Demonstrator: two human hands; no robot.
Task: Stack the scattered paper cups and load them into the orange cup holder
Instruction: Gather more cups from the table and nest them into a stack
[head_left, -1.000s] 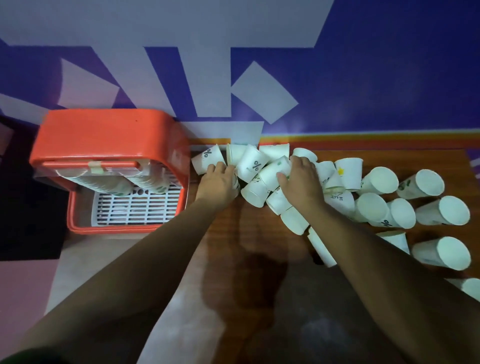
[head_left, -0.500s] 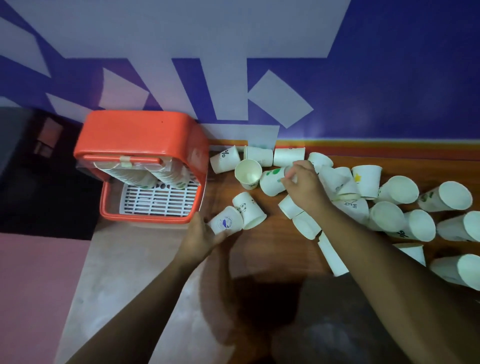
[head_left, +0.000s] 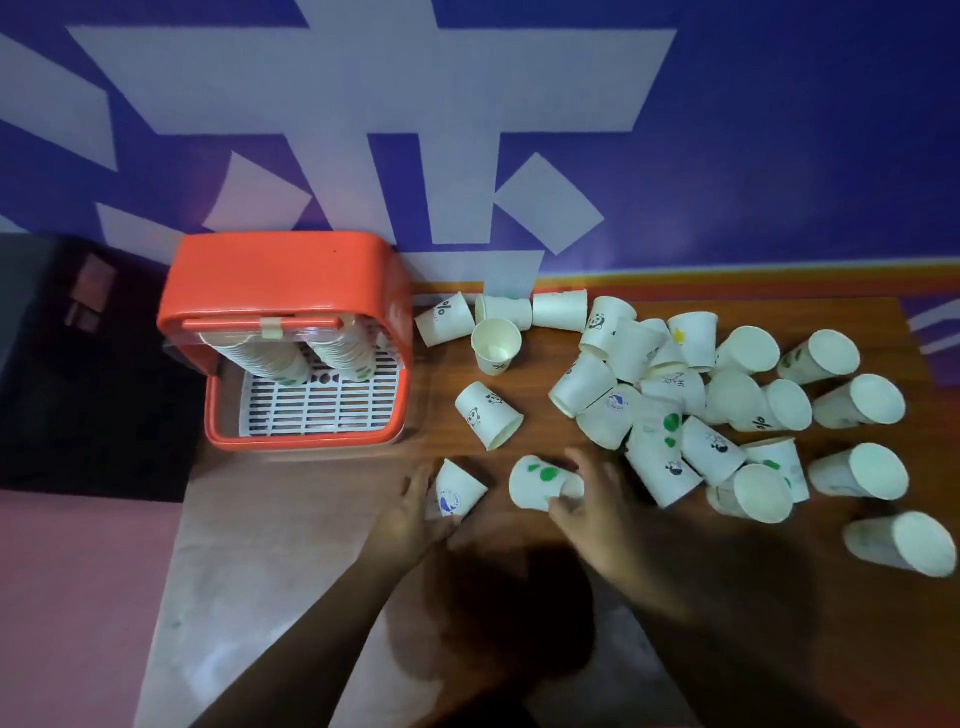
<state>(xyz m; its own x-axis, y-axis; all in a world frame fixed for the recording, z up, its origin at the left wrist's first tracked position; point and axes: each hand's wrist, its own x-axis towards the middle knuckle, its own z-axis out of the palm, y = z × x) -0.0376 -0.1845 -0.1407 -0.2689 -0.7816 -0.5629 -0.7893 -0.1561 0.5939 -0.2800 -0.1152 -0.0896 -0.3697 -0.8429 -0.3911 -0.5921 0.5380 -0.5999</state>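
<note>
Right of the holder (head_left: 280, 275), which contains two cup stacks (head_left: 270, 358), your left hand (head_left: 410, 519) grips a blue-logo cup (head_left: 457, 493); your right hand (head_left: 592, 512) grips a green-dotted cup (head_left: 537, 480).

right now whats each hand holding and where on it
Left hand grips the blue-logo paper cup by its side wall; right hand grips the green-dotted paper cup by one end.

I read "%" on the tipped cup (head_left: 444, 325) at 3 o'clock of the orange holder (head_left: 280, 275) | "%" on the upright cup (head_left: 496, 345) at 4 o'clock of that cup | "%" on a pile cup (head_left: 753, 417), holder's far 3 o'clock | blue-logo cup (head_left: 457, 493), holder's 4 o'clock: lettering too small for me.
</note>
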